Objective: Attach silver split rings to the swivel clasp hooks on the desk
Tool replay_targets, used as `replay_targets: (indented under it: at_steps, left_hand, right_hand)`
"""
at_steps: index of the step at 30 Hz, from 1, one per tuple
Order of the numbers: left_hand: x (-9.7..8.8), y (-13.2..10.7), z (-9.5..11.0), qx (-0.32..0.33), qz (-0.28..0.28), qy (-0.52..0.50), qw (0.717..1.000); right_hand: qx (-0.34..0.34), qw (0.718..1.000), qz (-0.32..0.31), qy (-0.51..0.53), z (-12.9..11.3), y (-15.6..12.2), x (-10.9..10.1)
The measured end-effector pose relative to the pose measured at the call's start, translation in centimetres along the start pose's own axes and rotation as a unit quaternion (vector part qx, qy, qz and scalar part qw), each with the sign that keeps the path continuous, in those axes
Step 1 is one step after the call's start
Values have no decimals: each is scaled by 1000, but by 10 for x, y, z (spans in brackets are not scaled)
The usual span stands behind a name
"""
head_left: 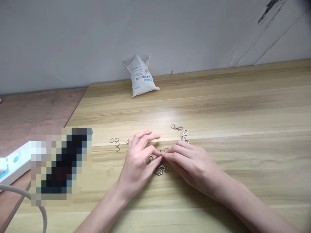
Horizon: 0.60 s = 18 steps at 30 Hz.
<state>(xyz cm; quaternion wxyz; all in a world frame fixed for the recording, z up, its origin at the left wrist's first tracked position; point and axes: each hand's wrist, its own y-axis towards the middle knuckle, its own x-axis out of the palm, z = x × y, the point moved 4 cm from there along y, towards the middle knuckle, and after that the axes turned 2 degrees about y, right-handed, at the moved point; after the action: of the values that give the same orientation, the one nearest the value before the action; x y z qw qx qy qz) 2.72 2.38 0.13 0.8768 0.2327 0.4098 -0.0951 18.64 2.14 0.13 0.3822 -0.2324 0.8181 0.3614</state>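
Observation:
My left hand [138,158] and my right hand [188,161] meet fingertip to fingertip over the wooden table [218,106]. Both pinch a small metal piece between them, too small to name. Just below the fingertips lies a small heap of metal rings and clasps [160,170]. A single ring [166,149] lies just above my right fingers. Loose split rings [116,143] lie left of my left hand. Lobster clasps [181,131] lie beyond my right hand.
A small white sealed bag [142,76] with a label leans against the grey wall at the back. At the left edge sit a white power strip [14,163] and a grey cable [36,202]. A blurred patch covers something at the table's left.

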Motion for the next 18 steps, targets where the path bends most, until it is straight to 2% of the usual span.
replay_targets:
  at_steps: [5,9,18]
  left_hand:
    - [-2,1,-2,23,-19,-1,1000]
    - [-6,3,-2,43,-22,-1,999]
    - [-17,7,-2,66,-1,-6,998]
  right_hand:
    - [-1,998,-24,60,3,-2,-2]
    - [-10,997,-4,70,3,-2,-6]
    - [8,999,25,25,6,-3,-10]
